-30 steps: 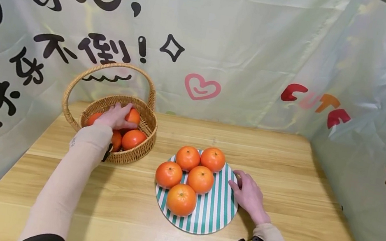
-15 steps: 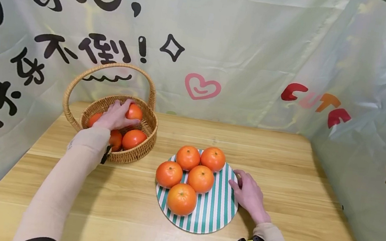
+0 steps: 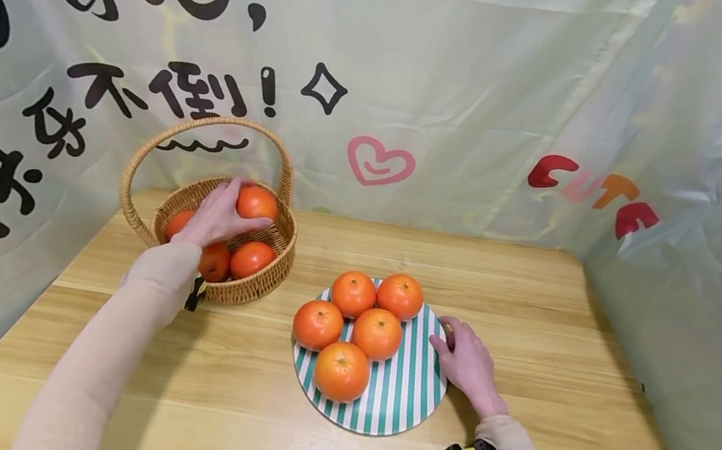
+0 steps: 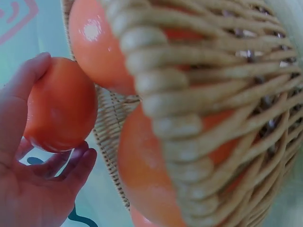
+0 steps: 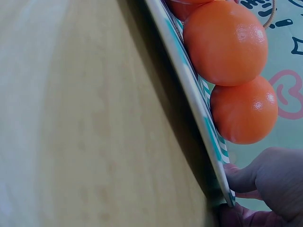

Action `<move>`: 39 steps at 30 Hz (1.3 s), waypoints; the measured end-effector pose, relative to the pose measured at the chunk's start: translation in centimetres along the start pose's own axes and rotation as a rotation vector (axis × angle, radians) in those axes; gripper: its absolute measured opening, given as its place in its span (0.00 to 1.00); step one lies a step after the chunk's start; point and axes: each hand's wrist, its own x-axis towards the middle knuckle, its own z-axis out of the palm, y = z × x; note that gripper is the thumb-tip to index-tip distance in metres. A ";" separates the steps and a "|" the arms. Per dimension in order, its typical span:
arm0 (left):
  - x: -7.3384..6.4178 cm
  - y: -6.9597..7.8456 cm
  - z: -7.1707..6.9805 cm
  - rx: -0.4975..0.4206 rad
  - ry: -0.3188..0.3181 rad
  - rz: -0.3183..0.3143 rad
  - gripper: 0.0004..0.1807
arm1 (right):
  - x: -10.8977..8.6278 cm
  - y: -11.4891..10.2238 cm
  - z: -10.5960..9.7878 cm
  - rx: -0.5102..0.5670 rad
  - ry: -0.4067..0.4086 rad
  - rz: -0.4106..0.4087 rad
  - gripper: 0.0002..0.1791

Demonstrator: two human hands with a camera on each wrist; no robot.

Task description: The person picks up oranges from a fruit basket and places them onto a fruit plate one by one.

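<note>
First, left hand (image 3: 215,219), fingers curled round one orange (image 3: 257,203) at the mouth of the basket (image 3: 259,286); fruit likely firm, slick, best cupped at its widest. Next, plate (image 3: 407,387), presumably stiff, rim pinched by right hand (image 3: 470,362).

Left arm (image 3: 104,342) stretched forward, left hand (image 3: 220,215) curled, gripping; right hand (image 3: 468,361) pinching.

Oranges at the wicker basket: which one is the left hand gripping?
The rearmost orange, pinched in the left hand; the other oranges visible there lie in the wicker basket, ungripped.
</note>
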 end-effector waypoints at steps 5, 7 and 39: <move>-0.4 0.5 0.0 -0.046 0.073 0.022 0.48 | 0.0 0.0 0.0 -0.004 0.004 0.005 0.25; -0.7 0.8 0.0 -0.061 0.089 0.021 0.48 | 0.1 0.0 -0.1 -0.006 0.001 0.004 0.25; -4.7 6.6 0.3 -0.221 0.065 0.081 0.42 | 0.2 -0.1 -1.1 0.023 -0.087 -0.025 0.26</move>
